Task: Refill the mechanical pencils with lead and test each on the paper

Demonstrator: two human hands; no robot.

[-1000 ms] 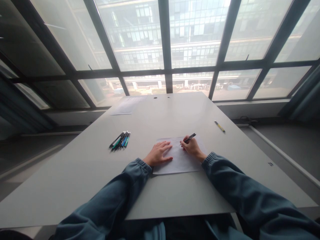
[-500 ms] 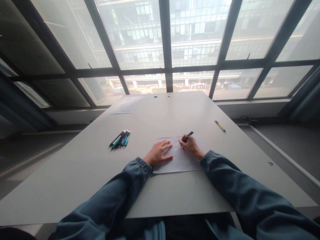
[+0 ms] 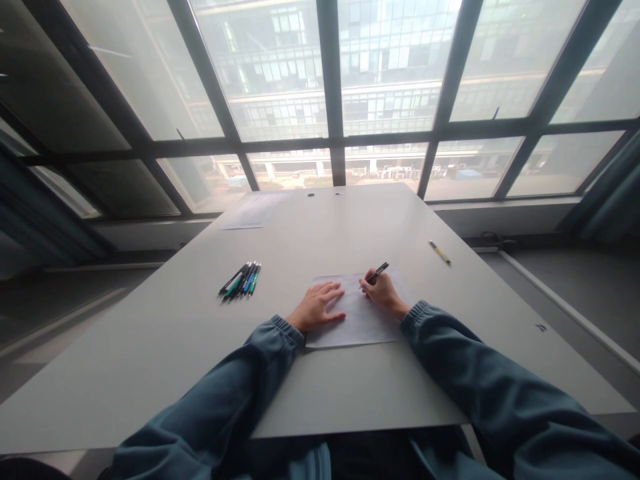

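A white sheet of paper (image 3: 357, 323) lies on the table in front of me. My left hand (image 3: 319, 307) rests flat on its left part, fingers spread and holding nothing. On the right part of the sheet, my right hand (image 3: 383, 293) is closed around a dark pen (image 3: 379, 272). The pen tilts, its top end up and to the right, its tip down by the paper. Any writing on the sheet is too faint to read.
The white table (image 3: 150, 360) stretches forward to the windows. Several pens (image 3: 240, 281) lie bunched on the left, and a yellow pen (image 3: 440, 253) lies alone on the right. Another paper sheet (image 3: 253, 212) is at the far left. A small dark object (image 3: 541, 327) sits near the right edge.
My right hand and the pen have shifted very slightly to the right across the paper. My left hand stays in place.
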